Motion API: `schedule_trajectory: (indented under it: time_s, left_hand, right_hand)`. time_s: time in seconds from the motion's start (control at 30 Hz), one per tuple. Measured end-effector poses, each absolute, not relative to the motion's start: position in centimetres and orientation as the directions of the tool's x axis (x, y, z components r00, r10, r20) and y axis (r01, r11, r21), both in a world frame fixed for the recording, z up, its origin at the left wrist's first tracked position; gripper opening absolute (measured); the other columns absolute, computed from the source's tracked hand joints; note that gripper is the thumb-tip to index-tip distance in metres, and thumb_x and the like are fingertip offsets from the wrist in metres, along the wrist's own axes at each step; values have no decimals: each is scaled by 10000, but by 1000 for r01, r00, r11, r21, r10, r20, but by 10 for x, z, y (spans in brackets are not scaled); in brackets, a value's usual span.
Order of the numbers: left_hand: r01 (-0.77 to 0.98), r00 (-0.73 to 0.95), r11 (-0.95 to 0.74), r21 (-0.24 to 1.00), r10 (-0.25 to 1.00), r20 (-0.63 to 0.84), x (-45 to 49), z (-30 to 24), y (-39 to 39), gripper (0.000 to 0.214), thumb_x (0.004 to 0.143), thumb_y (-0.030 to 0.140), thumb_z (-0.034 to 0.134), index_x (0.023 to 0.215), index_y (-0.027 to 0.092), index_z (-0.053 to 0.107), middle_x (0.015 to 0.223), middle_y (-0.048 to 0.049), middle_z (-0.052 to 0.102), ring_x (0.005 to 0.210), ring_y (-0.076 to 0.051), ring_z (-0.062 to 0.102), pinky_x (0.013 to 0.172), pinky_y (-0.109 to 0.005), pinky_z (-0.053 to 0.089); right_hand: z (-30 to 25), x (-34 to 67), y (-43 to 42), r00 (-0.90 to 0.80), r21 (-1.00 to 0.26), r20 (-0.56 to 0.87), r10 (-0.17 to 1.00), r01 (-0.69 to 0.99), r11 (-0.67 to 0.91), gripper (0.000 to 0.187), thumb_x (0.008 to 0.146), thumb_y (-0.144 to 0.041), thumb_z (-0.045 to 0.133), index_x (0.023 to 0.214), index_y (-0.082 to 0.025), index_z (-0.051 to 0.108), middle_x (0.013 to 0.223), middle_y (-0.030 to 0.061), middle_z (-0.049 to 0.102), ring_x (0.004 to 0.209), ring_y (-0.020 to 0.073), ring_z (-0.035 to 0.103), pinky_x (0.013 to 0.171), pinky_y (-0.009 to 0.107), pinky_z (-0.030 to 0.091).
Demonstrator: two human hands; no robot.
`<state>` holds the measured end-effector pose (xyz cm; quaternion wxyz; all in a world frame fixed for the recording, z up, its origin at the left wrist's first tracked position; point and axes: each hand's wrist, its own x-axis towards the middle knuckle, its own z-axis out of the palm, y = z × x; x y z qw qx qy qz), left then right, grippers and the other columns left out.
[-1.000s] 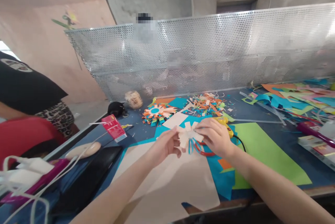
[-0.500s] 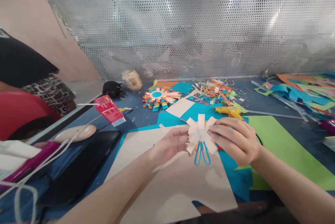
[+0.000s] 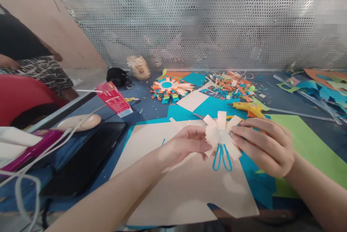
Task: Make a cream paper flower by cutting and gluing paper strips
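Note:
Both of my hands hold a small cream paper flower (image 3: 221,135) above the table, its cut strips fanning outward and two blue paper loops hanging beneath it. My left hand (image 3: 184,146) pinches its left side with fingertips pressed together. From the right, my right hand (image 3: 264,147) grips the flower's other side, fingers curled. Under them lies a large cream paper sheet (image 3: 187,188) on blue paper (image 3: 211,107).
A yellow glue gun (image 3: 248,108) lies just beyond my hands. A finished multicoloured paper flower (image 3: 170,88), scrap piles (image 3: 230,84), a green sheet (image 3: 311,149), a red carton (image 3: 114,99) and a perforated metal screen (image 3: 206,18) surround them. Another person stands at the left.
The view has tilted down and closer. My hands with the flower have shifted right and lifted a little; the flower has turned so its strips face up.

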<state>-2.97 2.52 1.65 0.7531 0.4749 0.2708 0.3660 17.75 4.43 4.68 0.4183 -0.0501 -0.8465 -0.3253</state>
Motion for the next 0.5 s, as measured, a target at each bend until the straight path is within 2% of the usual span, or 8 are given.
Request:
schedule_trajectory:
  time_s: [0.17,0.4,0.5]
  left_hand:
    - [-227,546,214,950,836,-58,-30,20,26,220,601,294,708,714,118,640,656,-27,574,598,-116,515,562,-234,408]
    - [-199,492,198,960,867,-77,-29,22,26,235,569,290,728,669,129,588,623,0,535,575,-106,498,558,-238,393]
    - [-190,486,201,961,870,-85,-29,22,26,224,572,278,720,666,128,583,637,-4,537,583,-106,498,564,-240,390]
  right_hand:
    - [44,179,45,-639,503,750,-171,383,775,108,769,-98,539,731,-169,611,805,43,660,773,185,607,575,296,546]
    - [42,180,46,-649,509,740,-179,365,780,82,752,-79,549,775,-121,614,813,79,652,777,217,606,574,329,536]
    - [43,180,46,-654,507,737,-169,369,779,108,778,-91,514,773,-134,613,811,74,658,780,214,606,570,331,537]
